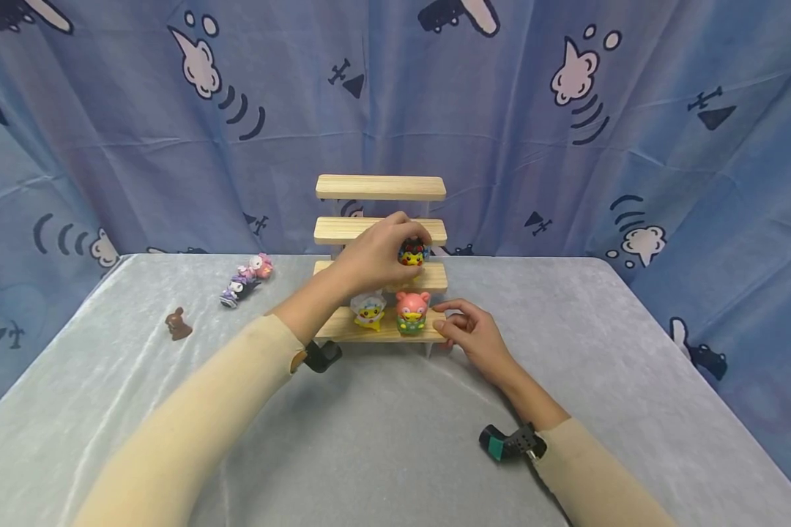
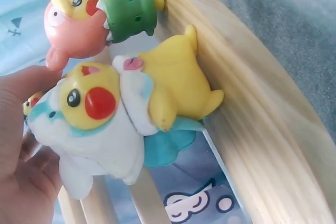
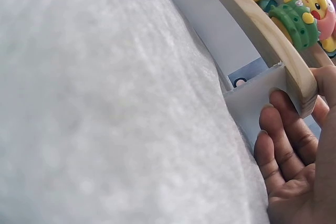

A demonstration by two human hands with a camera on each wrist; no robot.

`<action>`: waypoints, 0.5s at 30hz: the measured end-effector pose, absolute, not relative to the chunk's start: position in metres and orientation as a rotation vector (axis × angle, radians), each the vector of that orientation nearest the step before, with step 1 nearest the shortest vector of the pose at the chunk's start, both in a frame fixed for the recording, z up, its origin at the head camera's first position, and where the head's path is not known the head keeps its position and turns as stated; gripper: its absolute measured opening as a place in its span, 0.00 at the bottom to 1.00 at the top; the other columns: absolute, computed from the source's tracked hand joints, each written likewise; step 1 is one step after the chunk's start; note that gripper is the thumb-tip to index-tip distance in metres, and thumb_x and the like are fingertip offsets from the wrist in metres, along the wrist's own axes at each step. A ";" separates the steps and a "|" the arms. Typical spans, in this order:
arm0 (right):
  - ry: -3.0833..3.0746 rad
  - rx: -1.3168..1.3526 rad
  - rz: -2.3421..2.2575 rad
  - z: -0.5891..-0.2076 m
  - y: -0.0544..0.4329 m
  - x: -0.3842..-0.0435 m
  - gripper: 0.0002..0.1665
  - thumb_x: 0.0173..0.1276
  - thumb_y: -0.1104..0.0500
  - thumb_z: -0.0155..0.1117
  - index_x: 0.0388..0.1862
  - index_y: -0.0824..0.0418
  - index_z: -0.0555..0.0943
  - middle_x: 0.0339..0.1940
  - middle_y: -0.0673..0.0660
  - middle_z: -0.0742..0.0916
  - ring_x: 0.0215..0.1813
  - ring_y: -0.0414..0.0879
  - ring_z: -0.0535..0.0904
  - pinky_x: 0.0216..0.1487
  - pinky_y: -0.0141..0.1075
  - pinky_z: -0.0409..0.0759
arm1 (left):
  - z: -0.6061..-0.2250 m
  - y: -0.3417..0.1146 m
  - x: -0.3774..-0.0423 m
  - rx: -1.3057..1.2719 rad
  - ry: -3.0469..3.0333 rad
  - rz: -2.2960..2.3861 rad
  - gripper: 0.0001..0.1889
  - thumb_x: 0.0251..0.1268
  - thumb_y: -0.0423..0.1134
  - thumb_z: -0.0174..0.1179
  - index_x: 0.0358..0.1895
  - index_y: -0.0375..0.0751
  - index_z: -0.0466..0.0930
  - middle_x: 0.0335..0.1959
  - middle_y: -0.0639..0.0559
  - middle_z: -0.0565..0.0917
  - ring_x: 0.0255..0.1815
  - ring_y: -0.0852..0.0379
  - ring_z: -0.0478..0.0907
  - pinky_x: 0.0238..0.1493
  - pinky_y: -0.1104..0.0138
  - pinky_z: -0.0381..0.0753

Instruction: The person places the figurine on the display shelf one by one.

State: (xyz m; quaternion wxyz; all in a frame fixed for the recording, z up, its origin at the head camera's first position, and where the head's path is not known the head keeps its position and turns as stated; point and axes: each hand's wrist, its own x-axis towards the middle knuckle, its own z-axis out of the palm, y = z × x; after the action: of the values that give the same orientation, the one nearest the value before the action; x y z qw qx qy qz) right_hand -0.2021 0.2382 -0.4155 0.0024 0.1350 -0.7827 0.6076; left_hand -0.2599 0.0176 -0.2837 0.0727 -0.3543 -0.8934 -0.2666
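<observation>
My left hand [image 1: 384,252] pinches a small yellow-faced figurine with a dark hood [image 1: 411,253] at the second board from the bottom of a tiered wooden display stand [image 1: 381,187]. Lower down, my right hand [image 1: 474,335] grips the right end of the bottom board [image 3: 283,59], several fingers curled beneath it by the white side panel. On that board stand a yellow figurine in a white hood [image 2: 173,77] and a pink-hooded figurine in green [image 2: 128,6], side by side. In the left wrist view these two largely hide the held figurine.
To the left on the grey cloth-covered table [image 1: 382,439] lie a brown figurine [image 1: 178,324], a purple-and-white figurine [image 1: 237,288] and a pink one [image 1: 260,266]. A blue patterned curtain [image 1: 395,88] hangs right behind the stand.
</observation>
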 end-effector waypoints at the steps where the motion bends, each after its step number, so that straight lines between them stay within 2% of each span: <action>1: -2.453 0.423 1.905 -0.416 0.238 -0.202 0.19 0.73 0.60 0.64 0.58 0.67 0.77 0.27 0.42 0.87 0.27 0.37 0.81 0.33 0.32 0.82 | -0.284 0.018 -0.260 -1.078 -2.686 -0.788 0.19 0.61 0.38 0.70 0.56 0.46 0.81 0.53 0.50 0.78 0.52 0.54 0.78 0.57 0.62 0.81; 15: -2.462 0.413 1.904 -0.415 0.239 -0.202 0.19 0.73 0.60 0.64 0.59 0.66 0.78 0.27 0.42 0.87 0.27 0.39 0.81 0.33 0.33 0.83 | -0.281 0.015 -0.261 -1.257 -2.705 -0.825 0.16 0.64 0.39 0.68 0.54 0.46 0.80 0.51 0.52 0.83 0.51 0.57 0.78 0.56 0.63 0.79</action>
State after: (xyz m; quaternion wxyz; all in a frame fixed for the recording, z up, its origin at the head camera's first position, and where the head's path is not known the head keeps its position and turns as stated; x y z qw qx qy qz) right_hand -0.2021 0.2388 -0.4154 0.0011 0.1315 -0.7841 0.6065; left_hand -0.2606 0.0146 -0.2810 0.0235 -0.4062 -0.8738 -0.2664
